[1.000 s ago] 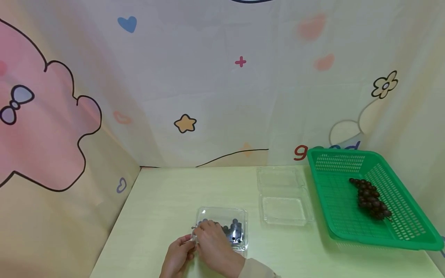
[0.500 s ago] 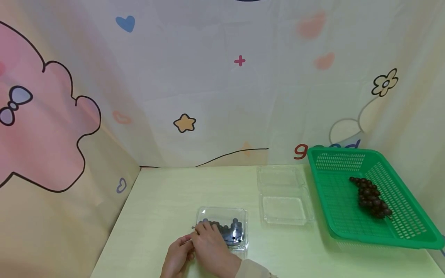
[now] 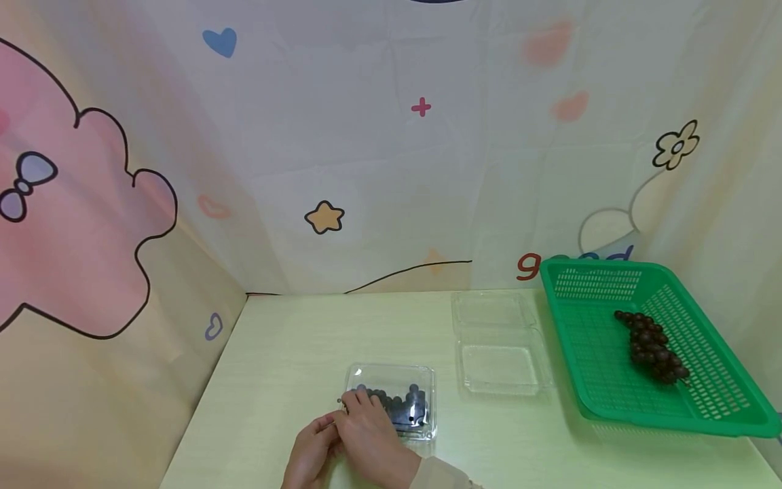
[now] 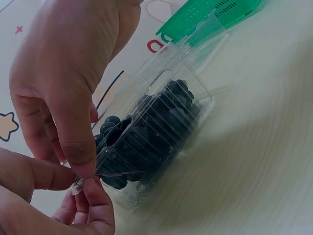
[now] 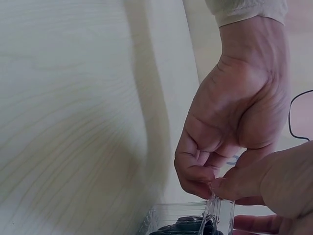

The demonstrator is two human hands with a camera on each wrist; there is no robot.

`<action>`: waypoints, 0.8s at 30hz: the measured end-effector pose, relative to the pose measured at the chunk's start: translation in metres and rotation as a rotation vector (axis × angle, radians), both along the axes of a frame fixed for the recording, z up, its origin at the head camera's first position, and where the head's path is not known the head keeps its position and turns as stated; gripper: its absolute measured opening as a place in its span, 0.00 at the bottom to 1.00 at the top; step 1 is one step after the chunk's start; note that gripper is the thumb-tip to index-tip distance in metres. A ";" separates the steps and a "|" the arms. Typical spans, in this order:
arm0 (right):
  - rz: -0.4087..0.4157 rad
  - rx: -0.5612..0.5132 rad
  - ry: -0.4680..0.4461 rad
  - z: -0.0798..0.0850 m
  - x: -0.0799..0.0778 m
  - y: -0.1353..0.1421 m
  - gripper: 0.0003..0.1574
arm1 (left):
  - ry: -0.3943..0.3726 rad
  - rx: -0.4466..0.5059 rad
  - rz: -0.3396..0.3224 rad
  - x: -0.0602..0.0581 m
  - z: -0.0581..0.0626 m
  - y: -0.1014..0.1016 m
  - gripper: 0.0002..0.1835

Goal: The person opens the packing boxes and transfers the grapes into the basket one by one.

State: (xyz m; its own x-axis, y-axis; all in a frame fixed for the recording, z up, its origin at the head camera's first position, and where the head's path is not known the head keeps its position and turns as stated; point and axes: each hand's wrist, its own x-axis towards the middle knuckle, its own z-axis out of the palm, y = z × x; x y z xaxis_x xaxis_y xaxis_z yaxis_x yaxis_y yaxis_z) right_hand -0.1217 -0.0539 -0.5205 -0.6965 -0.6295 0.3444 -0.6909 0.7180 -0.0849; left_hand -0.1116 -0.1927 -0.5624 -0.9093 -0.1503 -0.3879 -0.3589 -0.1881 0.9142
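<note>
A clear plastic clamshell box (image 3: pixel 415 380) holding dark grapes (image 3: pixel 400 411) lies on the table, its lid down over the fruit. A short stem end sticks out at its left side. My left hand (image 3: pixel 310 451) pinches the box's left rim between thumb and curled fingers, as the left wrist view shows close up. My right hand (image 3: pixel 369 431) reaches over the lid's left part, its thumb and fingertips gripping the same rim beside the left fingertips. In the right wrist view both hands meet at the box's edge; part of the rim is hidden by fingers.
An opened clamshell box (image 3: pixel 501 370), with nothing in it, lies behind and to the right. At the far right a green plastic basket (image 3: pixel 568 367) holds a bunch of dark grapes (image 3: pixel 650 350). A printed curtain (image 3: pixel 379 149) hangs behind the table (image 3: pixel 275 353).
The right hand has slid slightly left toward the left hand, uncovering more grapes under the lid. Box and left hand stay almost where they were.
</note>
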 end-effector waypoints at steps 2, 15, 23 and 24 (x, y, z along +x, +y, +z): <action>-0.002 0.002 0.011 -0.002 -0.001 -0.001 0.13 | 0.001 0.012 -0.004 0.000 -0.001 0.000 0.22; -0.021 0.031 0.061 -0.006 -0.004 -0.004 0.12 | 0.012 0.095 -0.010 0.001 0.000 0.001 0.23; -0.041 0.027 0.109 -0.010 -0.001 -0.008 0.11 | -0.009 0.180 0.004 0.002 0.000 0.000 0.20; -0.047 0.029 0.117 -0.010 -0.001 -0.008 0.11 | -0.010 0.187 0.001 0.002 0.000 0.000 0.20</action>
